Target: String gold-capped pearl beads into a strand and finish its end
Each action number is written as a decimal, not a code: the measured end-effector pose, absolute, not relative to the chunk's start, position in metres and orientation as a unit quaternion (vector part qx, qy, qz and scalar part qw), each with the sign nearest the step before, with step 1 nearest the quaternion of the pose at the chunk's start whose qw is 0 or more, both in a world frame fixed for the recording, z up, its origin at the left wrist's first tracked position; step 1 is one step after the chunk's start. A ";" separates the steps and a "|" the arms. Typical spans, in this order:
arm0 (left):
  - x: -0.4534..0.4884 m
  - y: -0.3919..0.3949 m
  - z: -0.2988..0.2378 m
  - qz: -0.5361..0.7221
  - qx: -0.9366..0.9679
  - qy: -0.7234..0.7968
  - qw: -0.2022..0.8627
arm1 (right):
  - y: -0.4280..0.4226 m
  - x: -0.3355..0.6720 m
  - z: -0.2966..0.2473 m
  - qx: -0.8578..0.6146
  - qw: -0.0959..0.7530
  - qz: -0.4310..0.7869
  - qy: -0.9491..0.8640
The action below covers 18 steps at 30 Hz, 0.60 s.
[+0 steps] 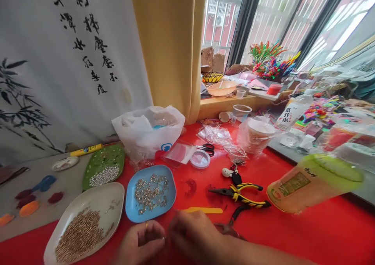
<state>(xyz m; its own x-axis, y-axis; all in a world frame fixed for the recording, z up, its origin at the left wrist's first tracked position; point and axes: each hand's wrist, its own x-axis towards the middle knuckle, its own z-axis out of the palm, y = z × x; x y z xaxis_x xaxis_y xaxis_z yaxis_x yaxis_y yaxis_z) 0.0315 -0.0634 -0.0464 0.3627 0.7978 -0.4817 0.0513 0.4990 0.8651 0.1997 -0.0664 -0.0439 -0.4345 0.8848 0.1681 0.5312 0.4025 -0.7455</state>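
Observation:
At the bottom centre, my left hand (143, 239) is closed in a pinch, a ring on one finger. My right hand (195, 233) is closed too, slightly blurred, its fingertips close to the left ones. Whatever they pinch is too small or hidden. Just beyond my left hand stands a blue tray (129, 196) of small metal findings. A cream tray (115, 214) with a heap of gold-brown beads lies to the left. A yellow stick (205, 210) pokes out behind my right hand. Yellow-and-black pliers (238, 194) lie to its right, and a second dark-handled tool (238, 212) is partly covered.
A green tray (118, 159) holds silvery beads. Behind are a white plastic bag (146, 126), black scissors (208, 148) and a round clear lid (200, 159). A drink cup with a green top (295, 185) stands right on the red table (307, 237); a water bottle (293, 111) is farther back.

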 end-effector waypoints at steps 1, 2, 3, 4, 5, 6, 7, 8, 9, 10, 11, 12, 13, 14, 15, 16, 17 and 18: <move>0.031 -0.063 -0.044 0.253 0.426 0.494 0.714 | -0.066 0.201 -0.042 -0.443 0.280 0.329 -0.786; 0.030 -0.062 -0.041 0.252 0.427 0.492 0.716 | -0.066 0.201 -0.040 -0.440 0.292 0.337 -0.779; 0.030 -0.062 -0.038 0.255 0.428 0.488 0.717 | -0.065 0.202 -0.039 -0.437 0.301 0.344 -0.775; 0.030 -0.062 -0.036 0.259 0.430 0.483 0.717 | -0.065 0.202 -0.039 -0.425 0.312 0.349 -0.774; 0.030 -0.062 -0.034 0.260 0.431 0.475 0.722 | -0.064 0.202 -0.039 -0.420 0.320 0.351 -0.773; 0.030 -0.062 -0.032 0.265 0.434 0.465 0.724 | -0.063 0.201 -0.039 -0.415 0.321 0.357 -0.773; 0.029 -0.062 -0.031 0.272 0.439 0.454 0.726 | -0.062 0.201 -0.039 -0.409 0.321 0.367 -0.771; 0.029 -0.062 -0.030 0.275 0.439 0.449 0.728 | -0.062 0.201 -0.038 -0.399 0.322 0.370 -0.775; 0.029 -0.062 -0.030 0.278 0.437 0.447 0.729 | -0.061 0.200 -0.038 -0.397 0.322 0.368 -0.777; 0.029 -0.062 -0.029 0.279 0.438 0.443 0.731 | -0.061 0.200 -0.037 -0.393 0.317 0.368 -0.781; 0.028 -0.062 -0.028 0.281 0.436 0.442 0.731 | -0.061 0.200 -0.036 -0.389 0.314 0.365 -0.785; 0.028 -0.062 -0.028 0.281 0.437 0.441 0.732 | -0.061 0.201 -0.036 -0.385 0.312 0.358 -0.791; 0.028 -0.062 -0.027 0.281 0.438 0.441 0.731 | -0.061 0.201 -0.036 -0.383 0.310 0.348 -0.797; 0.028 -0.062 -0.027 0.283 0.438 0.441 0.731 | -0.062 0.201 -0.036 -0.382 0.310 0.336 -0.803; 0.028 -0.062 -0.027 0.284 0.439 0.439 0.731 | -0.062 0.202 -0.037 -0.382 0.312 0.323 -0.808; 0.027 -0.063 -0.027 0.285 0.441 0.438 0.730 | -0.062 0.202 -0.037 -0.382 0.316 0.309 -0.812; 0.027 -0.063 -0.027 0.284 0.443 0.435 0.731 | -0.063 0.202 -0.037 -0.381 0.320 0.296 -0.815; 0.027 -0.063 -0.028 0.282 0.447 0.433 0.730 | -0.063 0.202 -0.037 -0.379 0.324 0.285 -0.818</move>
<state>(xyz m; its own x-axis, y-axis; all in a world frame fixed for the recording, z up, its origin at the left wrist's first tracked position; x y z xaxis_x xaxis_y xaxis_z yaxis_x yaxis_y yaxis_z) 0.0269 -0.0631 -0.0281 0.4649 0.7997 -0.3798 -0.0247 0.4406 0.8974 0.2023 -0.0632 -0.0375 -0.5017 0.8059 0.3145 0.4354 0.5494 -0.7132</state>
